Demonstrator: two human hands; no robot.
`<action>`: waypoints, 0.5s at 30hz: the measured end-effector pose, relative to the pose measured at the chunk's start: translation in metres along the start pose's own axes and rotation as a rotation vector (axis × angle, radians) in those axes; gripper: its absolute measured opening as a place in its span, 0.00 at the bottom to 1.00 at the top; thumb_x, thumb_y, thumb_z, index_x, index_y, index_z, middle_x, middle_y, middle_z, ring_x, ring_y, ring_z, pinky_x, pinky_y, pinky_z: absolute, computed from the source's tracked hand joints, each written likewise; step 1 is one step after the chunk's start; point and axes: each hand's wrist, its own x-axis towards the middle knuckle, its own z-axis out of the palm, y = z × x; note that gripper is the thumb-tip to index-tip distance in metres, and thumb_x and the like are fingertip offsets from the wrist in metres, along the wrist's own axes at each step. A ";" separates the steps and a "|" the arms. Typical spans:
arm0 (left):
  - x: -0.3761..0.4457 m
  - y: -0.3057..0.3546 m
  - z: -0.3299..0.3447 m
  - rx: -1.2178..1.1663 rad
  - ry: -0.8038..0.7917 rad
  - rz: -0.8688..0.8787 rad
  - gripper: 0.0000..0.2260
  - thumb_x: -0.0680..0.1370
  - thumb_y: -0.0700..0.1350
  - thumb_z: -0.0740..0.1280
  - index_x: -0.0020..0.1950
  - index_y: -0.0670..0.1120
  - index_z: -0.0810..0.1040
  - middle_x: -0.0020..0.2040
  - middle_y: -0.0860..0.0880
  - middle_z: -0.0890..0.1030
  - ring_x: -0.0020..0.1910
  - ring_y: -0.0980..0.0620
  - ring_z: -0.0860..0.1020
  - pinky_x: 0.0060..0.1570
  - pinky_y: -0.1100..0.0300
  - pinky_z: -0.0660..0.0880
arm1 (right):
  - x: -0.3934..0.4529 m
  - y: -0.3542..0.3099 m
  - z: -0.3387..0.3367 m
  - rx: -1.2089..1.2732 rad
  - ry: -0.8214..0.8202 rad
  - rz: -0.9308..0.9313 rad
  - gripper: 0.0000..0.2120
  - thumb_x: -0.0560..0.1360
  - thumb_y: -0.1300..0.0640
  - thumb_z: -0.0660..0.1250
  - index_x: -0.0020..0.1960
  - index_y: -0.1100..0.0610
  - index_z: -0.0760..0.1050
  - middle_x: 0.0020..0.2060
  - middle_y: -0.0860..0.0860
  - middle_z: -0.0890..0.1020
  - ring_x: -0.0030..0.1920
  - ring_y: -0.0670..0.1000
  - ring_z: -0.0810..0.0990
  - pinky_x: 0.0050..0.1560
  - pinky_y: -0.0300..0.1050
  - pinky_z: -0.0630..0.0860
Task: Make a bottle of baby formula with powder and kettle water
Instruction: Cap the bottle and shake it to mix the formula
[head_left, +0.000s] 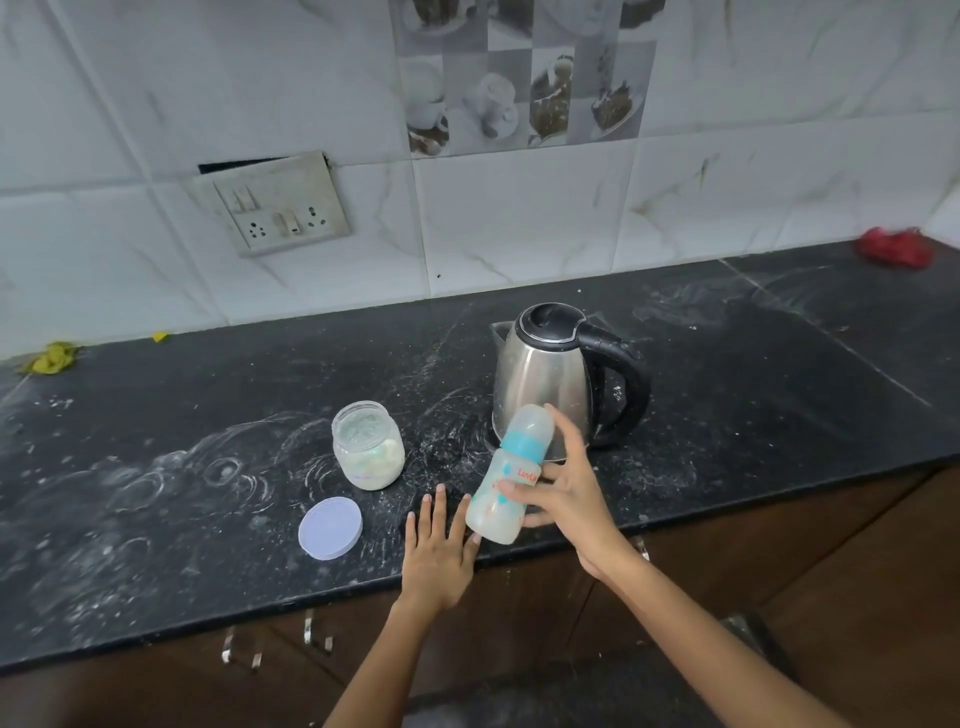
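A person's right hand (558, 488) holds a capped baby bottle (511, 475) above the tabletop (208, 415) edge, fingers (511, 489) wrapped round its lower body; the bottle's long axis tilts, cap up and to the right toward the kettle (556, 374) just behind. Left hand (439, 551) lies flat on the tabletop w/ fingers spread, holding nothing, its fingertips near the bottle's base. Open powder jar (368, 446) stands to the left, its lid (330, 528) apart in front; right hand prob. shakes or sets down next.
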 end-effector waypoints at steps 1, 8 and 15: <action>0.002 0.001 -0.001 0.027 0.000 -0.006 0.37 0.79 0.61 0.32 0.70 0.45 0.71 0.71 0.38 0.68 0.67 0.36 0.70 0.68 0.43 0.61 | 0.000 0.000 -0.001 0.072 0.059 -0.015 0.44 0.69 0.69 0.75 0.72 0.37 0.59 0.59 0.55 0.80 0.57 0.52 0.83 0.44 0.58 0.83; 0.003 0.002 0.005 -0.003 -0.026 0.002 0.31 0.82 0.56 0.39 0.65 0.44 0.76 0.65 0.38 0.76 0.61 0.37 0.76 0.65 0.44 0.62 | -0.002 0.005 0.000 0.070 0.066 0.004 0.44 0.68 0.68 0.75 0.73 0.39 0.59 0.57 0.55 0.82 0.56 0.54 0.83 0.44 0.60 0.83; 0.001 0.002 0.000 -0.037 -0.013 -0.004 0.34 0.79 0.60 0.34 0.73 0.46 0.66 0.74 0.38 0.62 0.71 0.36 0.64 0.72 0.45 0.50 | -0.005 0.003 -0.004 0.059 0.083 0.007 0.43 0.69 0.68 0.75 0.72 0.39 0.59 0.55 0.53 0.82 0.54 0.53 0.84 0.42 0.56 0.84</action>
